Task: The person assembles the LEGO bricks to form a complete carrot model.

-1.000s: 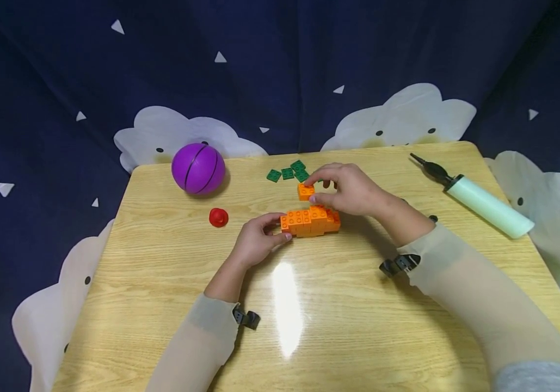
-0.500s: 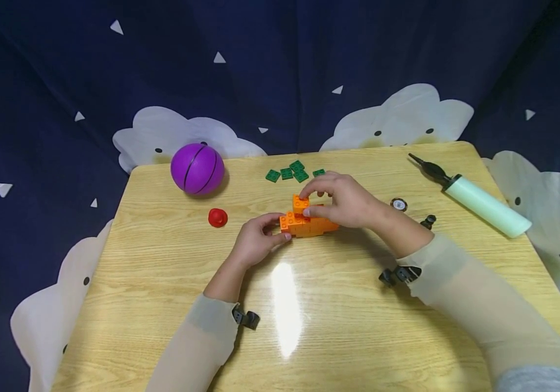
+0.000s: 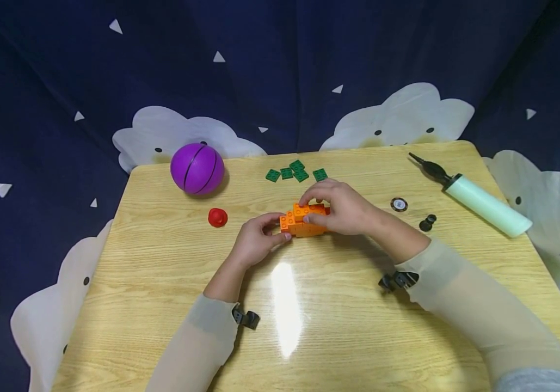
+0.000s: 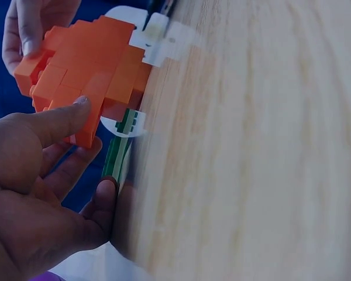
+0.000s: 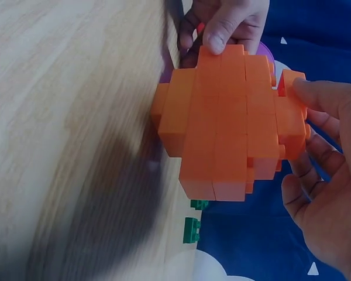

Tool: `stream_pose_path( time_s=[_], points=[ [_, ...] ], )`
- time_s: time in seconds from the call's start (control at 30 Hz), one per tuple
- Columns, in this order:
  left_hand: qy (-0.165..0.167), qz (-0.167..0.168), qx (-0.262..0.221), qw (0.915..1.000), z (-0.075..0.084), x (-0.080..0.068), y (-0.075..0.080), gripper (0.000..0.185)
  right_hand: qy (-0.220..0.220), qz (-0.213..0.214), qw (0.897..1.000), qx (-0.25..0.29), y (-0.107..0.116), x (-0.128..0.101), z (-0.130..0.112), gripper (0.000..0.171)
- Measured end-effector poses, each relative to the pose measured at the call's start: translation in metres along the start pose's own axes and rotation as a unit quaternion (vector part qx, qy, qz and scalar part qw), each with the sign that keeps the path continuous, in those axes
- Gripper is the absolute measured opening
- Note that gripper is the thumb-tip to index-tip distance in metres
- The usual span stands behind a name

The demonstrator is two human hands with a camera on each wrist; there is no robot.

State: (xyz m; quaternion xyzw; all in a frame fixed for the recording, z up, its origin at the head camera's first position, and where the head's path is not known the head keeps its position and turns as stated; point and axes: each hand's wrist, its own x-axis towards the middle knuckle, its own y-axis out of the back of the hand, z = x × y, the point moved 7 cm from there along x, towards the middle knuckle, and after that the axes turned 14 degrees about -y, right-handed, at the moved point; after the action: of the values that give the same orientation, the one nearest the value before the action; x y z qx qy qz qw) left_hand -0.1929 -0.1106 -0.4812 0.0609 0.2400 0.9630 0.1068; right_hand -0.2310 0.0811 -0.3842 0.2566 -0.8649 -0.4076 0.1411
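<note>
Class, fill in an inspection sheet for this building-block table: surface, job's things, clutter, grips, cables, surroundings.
Surface: wooden table, glossy, with a light glare.
Job's things: orange block build at centre, one small orange block on top; green plates behind it.
Clutter: purple ball, red cap, pump, round disc, black piece.
Grips: left hand holds the build's left end; right hand pinches the top block.
Cables: nothing seen.
Surroundings: dark blue cloth with white clouds and triangles.
</note>
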Motion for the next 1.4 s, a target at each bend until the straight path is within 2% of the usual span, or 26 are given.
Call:
stream_pose_path(
  time_s=[0.47, 0.8, 1.1, 1.4],
  points=[
    [0.003, -0.001, -0.002, 1.0000, 0.001, 0.001, 0.000, 0.043, -0.006, 0.025, 1.000, -0.007, -0.004, -0.004, 0.000, 0.026],
    [0.000, -0.001, 0.012, 0.9999, 0.002, 0.001, 0.000, 0.043, -0.009, 0.050, 0.998, -0.039, -0.006, -0.006, -0.003, 0.023],
    [0.008, 0.003, 0.012, 0.9999, 0.000, -0.001, -0.001, 0.043, -0.001, 0.056, 0.997, -0.059, -0.009, -0.010, -0.005, 0.021],
    [-0.002, 0.003, 0.013, 0.9999, 0.003, 0.000, -0.001, 0.044, -0.007, 0.062, 0.996, -0.063, -0.010, -0.013, -0.005, 0.022]
  ],
)
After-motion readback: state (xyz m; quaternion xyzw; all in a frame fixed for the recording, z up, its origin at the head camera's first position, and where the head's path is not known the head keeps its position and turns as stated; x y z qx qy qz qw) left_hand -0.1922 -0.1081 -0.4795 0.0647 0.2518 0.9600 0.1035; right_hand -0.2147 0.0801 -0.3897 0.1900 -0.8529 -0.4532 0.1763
